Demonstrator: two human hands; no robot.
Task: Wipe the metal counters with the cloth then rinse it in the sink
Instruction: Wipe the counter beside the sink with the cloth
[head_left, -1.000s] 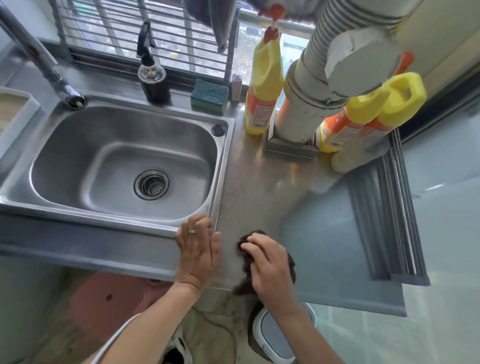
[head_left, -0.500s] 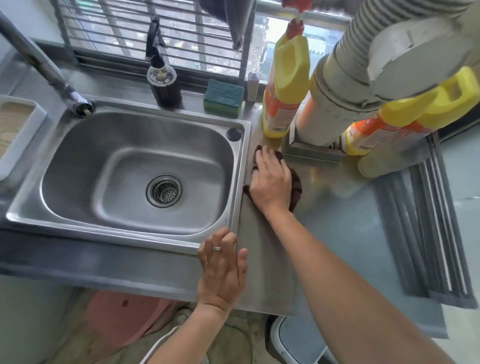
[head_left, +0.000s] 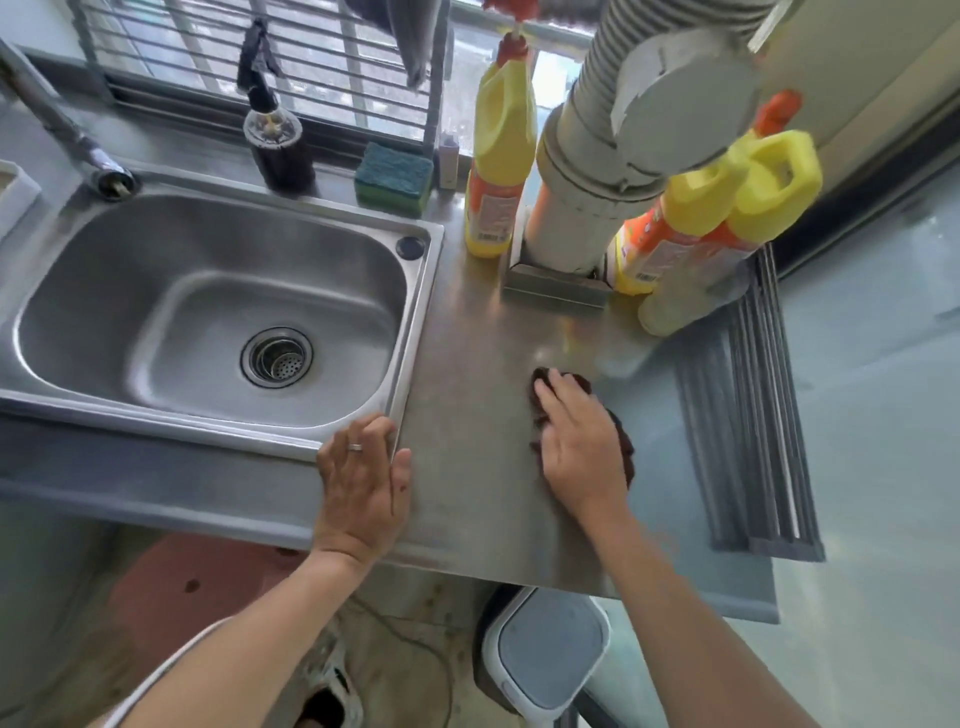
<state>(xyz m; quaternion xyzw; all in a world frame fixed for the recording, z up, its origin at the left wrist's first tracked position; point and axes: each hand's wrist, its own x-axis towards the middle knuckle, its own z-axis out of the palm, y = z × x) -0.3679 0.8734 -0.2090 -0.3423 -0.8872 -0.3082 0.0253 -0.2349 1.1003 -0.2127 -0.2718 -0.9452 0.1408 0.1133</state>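
- Below the counter edge, on the floor: a white-rimmed bin lid (head_left: 550, 652) with rounded corners.
- Left hand (head_left: 363, 478) flat on the brushed metal counter (head_left: 467, 322), fingers straight and close together over the near right corner of the sink rim, a ring on one finger; nothing held.
- Right hand (head_left: 576, 441) palm down, fingers extended and slightly spread, pressing a dark brown cloth (head_left: 621, 447) onto the counter right of the sink; crumpled edges showing beyond the fingertips and at the far side of the hand.
- Stainless steel sink (head_left: 415, 332), rounded rectangular basin, round perforated drain (head_left: 277, 357) in the middle.
- Farther back: green sponge (head_left: 393, 177), yellow plastic bottles (head_left: 501, 156), ribbed grey pipe (head_left: 587, 176).
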